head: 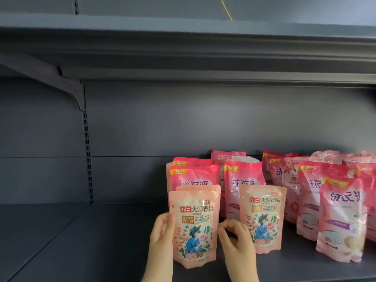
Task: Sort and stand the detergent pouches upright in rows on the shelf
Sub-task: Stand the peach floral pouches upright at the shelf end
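A pale pink detergent pouch point(194, 228) with a floral picture stands upright at the front of the grey shelf point(85, 241). My left hand point(162, 239) grips its left edge. My right hand point(236, 239) is at its right edge with curled fingers; whether it pinches the pouch is unclear. A second pale pouch stands right behind the first. Another pale floral pouch point(262, 218) stands to the right. Behind them, several darker pink pouches point(244, 186) stand in rows.
More dark pink pouches point(341, 218) crowd the right side of the shelf, some leaning. The upper shelf point(183, 49) overhangs above. A bracket and slotted upright point(87, 151) sit on the left of the back panel.
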A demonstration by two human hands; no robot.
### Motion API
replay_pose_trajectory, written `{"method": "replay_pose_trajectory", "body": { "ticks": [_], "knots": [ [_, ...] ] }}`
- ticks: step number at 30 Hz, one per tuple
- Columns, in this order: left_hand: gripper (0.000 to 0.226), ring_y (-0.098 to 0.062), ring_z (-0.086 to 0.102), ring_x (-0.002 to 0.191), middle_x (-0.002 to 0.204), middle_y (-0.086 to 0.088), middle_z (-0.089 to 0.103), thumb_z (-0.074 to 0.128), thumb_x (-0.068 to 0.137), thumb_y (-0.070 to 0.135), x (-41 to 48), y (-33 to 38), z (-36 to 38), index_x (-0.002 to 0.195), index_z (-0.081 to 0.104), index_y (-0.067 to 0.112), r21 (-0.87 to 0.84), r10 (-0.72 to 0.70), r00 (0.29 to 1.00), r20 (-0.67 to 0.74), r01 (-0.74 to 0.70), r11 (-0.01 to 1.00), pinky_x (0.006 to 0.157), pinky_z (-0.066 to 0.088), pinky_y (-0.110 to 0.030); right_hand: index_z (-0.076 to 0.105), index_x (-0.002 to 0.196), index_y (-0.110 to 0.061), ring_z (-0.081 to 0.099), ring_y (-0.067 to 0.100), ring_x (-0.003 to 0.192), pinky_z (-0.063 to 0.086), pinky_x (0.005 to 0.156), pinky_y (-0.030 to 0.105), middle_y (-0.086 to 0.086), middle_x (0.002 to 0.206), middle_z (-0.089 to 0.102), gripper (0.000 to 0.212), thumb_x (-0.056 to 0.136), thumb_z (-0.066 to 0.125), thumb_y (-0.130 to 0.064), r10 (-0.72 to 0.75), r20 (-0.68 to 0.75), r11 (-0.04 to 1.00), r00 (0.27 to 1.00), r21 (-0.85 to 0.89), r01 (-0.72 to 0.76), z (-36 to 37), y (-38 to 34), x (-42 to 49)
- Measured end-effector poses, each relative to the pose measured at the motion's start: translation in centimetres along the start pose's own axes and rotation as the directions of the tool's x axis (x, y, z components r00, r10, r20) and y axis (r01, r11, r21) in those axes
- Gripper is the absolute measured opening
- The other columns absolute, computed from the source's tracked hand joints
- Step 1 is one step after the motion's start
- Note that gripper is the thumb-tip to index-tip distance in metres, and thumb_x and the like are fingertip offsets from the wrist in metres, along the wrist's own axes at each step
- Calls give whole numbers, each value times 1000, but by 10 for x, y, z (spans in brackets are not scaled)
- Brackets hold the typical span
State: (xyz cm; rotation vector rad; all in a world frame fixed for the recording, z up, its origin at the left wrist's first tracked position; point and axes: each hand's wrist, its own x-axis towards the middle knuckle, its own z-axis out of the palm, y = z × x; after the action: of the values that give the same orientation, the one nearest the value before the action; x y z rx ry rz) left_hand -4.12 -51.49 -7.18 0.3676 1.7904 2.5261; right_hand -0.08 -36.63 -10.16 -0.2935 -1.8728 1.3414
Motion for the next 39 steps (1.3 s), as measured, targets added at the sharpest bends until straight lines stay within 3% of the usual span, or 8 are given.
{"method": "replay_pose_trajectory", "body": {
  "ticks": [9,14,19,23,26,30,33,39],
  "knots": [
    [32,-19,65,104,96,-2,73,58,84,35,6,3,-4,98,62,6,83,-21,998,58,16,996,96,49,-41,60,84,-23,64,14,89,55,81,34,-3,91,67,21,92,54,-4,70,94,997,993,-34,-67,-4,3,6],
    [22,-11,65,103,96,5,73,52,96,27,14,11,-14,95,65,10,260,6,990,144,-43,965,99,47,-35,59,84,-26,60,4,92,48,72,13,-10,100,59,22,88,57,-5,-22,237,985,971,-160,62,-13,-3,8],
    [23,-4,66,97,96,8,73,49,97,29,10,6,-9,99,65,13,256,29,990,141,-64,965,79,49,-20,57,76,-23,57,4,93,53,85,23,-16,102,53,17,88,65,-14,-82,239,950,968,-275,148,-8,3,7],
    [24,-1,65,90,93,8,71,47,97,33,8,5,-10,94,65,17,362,102,989,105,-133,923,67,48,-13,50,69,-26,53,1,87,46,73,11,-16,98,49,26,91,63,-18,-76,276,918,958,-356,175,-11,-6,11],
    [17,-2,60,97,104,9,63,50,96,31,8,1,-15,97,64,21,448,194,978,75,-207,870,74,45,-14,50,69,-25,54,7,80,46,72,18,-10,93,50,26,92,61,-22,-90,311,880,946,-419,222,-14,-8,11],
    [14,-3,58,95,106,8,57,52,96,28,13,8,-20,101,63,21,566,285,952,116,-299,768,67,41,-10,60,80,-14,61,16,77,51,71,32,-1,83,64,21,93,56,-29,-33,369,850,929,-478,220,-22,-13,15],
    [12,-2,58,90,101,12,58,48,96,36,15,18,-22,94,57,30,657,342,920,190,-378,653,66,44,-14,58,86,-17,61,14,76,50,67,30,-4,84,65,22,94,52,-36,-49,402,792,914,-542,281,-31,-23,21],
    [27,-3,57,69,90,14,60,28,98,52,10,38,-26,107,45,33,908,292,868,402,-418,-6,50,40,-16,44,82,-17,54,22,70,45,61,33,-1,83,56,32,99,38,-43,-94,528,549,844,-680,487,-36,-35,26]
  ]
}}
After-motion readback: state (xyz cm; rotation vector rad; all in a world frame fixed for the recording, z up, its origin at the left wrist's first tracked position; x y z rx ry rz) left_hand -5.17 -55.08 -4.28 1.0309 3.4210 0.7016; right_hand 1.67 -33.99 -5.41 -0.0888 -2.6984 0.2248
